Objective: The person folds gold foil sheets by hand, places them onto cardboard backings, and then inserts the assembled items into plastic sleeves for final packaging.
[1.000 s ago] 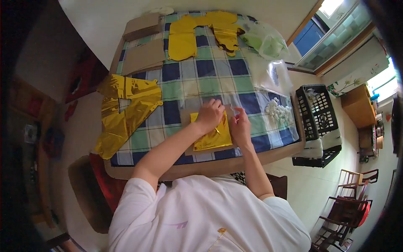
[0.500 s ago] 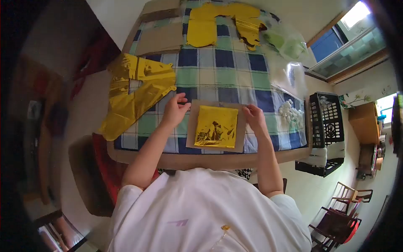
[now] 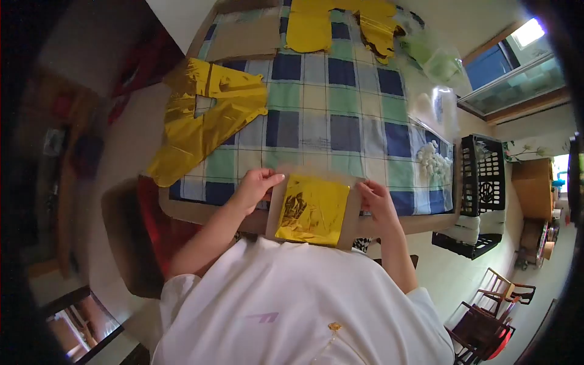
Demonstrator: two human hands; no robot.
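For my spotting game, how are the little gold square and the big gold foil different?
The gold square looks small and folded; the big foil is spread out with a hole. The square sits on cardboard held by the left hand and right hand; the big foil lies partly on checked cloth. Both are shiny gold.

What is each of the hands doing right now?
Left hand: closed on the left edge of the cardboard, which carries folded gold foil.
Right hand: closed on the cardboard's right edge.
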